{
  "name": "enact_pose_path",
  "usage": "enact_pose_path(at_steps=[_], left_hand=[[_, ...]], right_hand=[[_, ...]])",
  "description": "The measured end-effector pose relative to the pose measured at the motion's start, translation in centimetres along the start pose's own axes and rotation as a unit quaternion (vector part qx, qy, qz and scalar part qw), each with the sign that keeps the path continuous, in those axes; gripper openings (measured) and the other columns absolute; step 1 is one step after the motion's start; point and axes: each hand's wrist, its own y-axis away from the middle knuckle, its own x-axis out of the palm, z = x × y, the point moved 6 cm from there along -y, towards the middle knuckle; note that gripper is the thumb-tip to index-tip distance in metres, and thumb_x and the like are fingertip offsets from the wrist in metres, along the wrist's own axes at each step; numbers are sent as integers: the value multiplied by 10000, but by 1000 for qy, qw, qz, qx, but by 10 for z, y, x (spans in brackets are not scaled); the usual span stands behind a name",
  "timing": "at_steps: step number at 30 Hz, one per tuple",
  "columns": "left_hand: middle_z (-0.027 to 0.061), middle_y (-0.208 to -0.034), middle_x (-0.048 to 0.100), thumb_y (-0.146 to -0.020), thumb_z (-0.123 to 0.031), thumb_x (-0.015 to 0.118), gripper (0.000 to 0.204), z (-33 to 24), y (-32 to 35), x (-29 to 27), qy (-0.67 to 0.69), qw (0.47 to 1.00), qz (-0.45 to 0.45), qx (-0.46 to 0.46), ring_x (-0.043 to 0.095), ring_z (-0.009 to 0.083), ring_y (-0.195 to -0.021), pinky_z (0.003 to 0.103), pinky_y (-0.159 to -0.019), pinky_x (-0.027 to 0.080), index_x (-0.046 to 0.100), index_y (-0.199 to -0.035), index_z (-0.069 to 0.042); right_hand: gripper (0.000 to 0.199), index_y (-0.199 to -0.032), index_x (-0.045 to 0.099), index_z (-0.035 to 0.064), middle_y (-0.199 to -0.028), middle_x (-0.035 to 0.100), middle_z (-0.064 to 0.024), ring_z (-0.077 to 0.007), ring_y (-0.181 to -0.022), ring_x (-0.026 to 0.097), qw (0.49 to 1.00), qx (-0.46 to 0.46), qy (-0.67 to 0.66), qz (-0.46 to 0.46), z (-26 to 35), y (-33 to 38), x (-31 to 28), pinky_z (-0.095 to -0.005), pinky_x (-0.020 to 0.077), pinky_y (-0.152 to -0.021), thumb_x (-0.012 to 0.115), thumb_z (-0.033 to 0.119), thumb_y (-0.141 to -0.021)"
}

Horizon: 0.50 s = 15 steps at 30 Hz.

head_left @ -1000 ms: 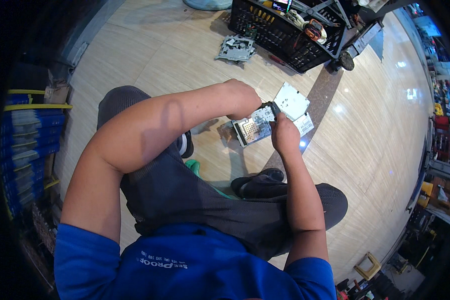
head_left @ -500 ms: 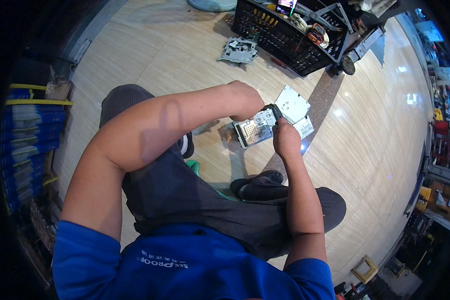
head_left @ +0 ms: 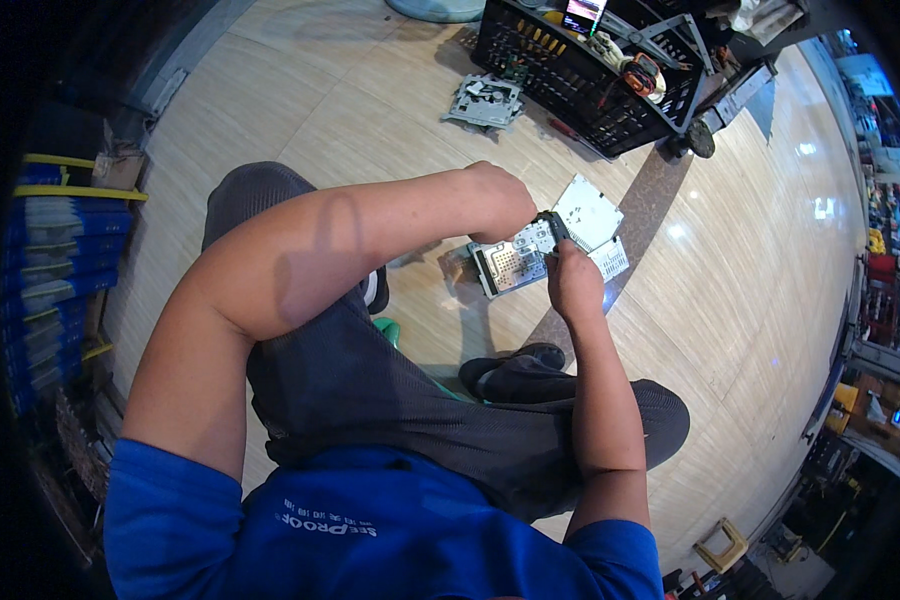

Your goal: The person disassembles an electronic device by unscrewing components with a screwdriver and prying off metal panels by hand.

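Note:
My left hand (head_left: 501,204) is closed, reaching across to a small dark part (head_left: 558,226) above an opened metal device casing (head_left: 515,266) on the floor. The fingertips are turned away, so what they grip is hidden. From the near side, my right hand (head_left: 576,281) is closed on the dark part, its thumb against the lower end. Perforated silver metal shows on the casing, with a black strip along its left edge. Beyond my hands lies a flat silver metal plate (head_left: 588,214), and a slotted metal panel (head_left: 611,260) sits just right of my right hand.
A black plastic crate (head_left: 570,85) of tools and cables stands ahead, with a lit phone (head_left: 583,14) at its top. Silver metal parts (head_left: 484,101) are stacked left of it. Blue bins (head_left: 55,285) line the left side. My crossed legs (head_left: 370,370) lie below my arms.
The view has shifted slightly. Both hands stay at the dark part over the casing, with hardly any visible movement.

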Motion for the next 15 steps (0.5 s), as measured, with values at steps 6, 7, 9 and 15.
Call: enact_pose_path(at_steps=[6, 7, 9, 15], left_hand=[[186, -1061, 738, -878, -231, 754, 267, 0, 1, 1, 4, 1000, -2, -5, 711, 353, -1044, 462, -844, 573, 713, -1063, -42], [185, -1061, 738, -878, -230, 755, 268, 0, 0, 1, 4, 1000, -3, -6, 711, 352, -1044, 461, -846, 574, 713, -1064, -42], [185, -1064, 738, -881, -233, 754, 270, 1, 0, 2, 2, 1000, -4, -4, 711, 349, -1047, 460, -850, 574, 711, -1068, -44], [183, -1077, 735, -907, -252, 736, 275, 0, -1, 4, -11, 1000, 4, -6, 708, 348, -1055, 462, -861, 571, 703, -1086, -46]], right_hand=[[249, -1031, 639, 17, -967, 715, -256, -444, -898, 694, 998, 34, 22, 37, 0, 0, -4, -524, 549, -783, 691, 240, -933], [244, -1034, 639, 16, -977, 714, -257, -445, -905, 693, 999, 24, 9, 19, 1, 1, -5, -524, 548, -786, 687, 234, -934], [235, -1039, 638, 13, -998, 712, -259, -446, -918, 692, 1000, 3, -18, -16, 2, 2, -5, -524, 547, -793, 679, 220, -936], [208, -1090, 575, 25, -1085, 668, -258, -460, -926, 680, 998, -42, -44, -16, -1, 1, 2, -550, 546, -787, 629, 166, -948]])
